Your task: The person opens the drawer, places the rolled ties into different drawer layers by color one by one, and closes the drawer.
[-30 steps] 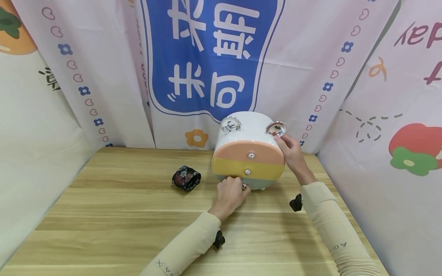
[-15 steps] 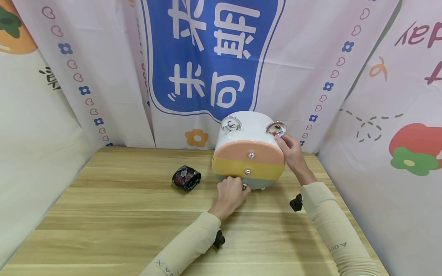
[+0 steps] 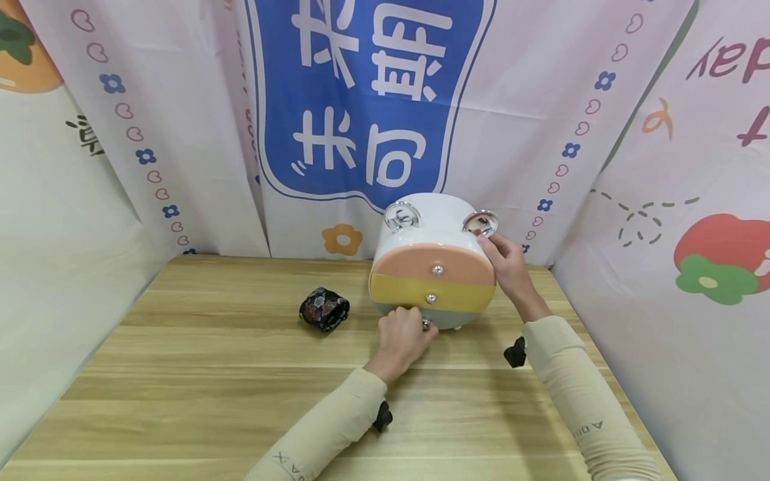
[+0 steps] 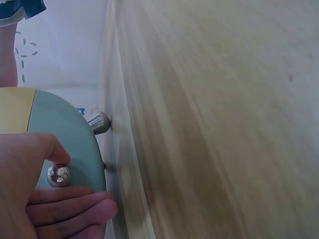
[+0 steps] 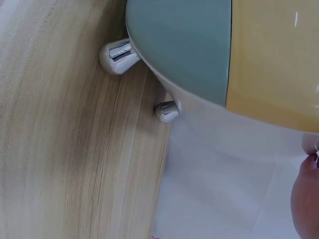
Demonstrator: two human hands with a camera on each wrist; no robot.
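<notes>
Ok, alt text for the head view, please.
The left hand pinches the bottom knob of a striped, three-knob box on a wooden table, while the right hand touches the box's upper right side. A dark floral bundle lies left of the box.

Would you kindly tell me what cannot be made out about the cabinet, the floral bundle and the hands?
- Inside of the cabinet: head view, hidden by its coloured fronts.
- Inside of the floral bundle: head view, too small and dark.
- Right hand: right wrist view, mostly cut off by right edge.
</notes>
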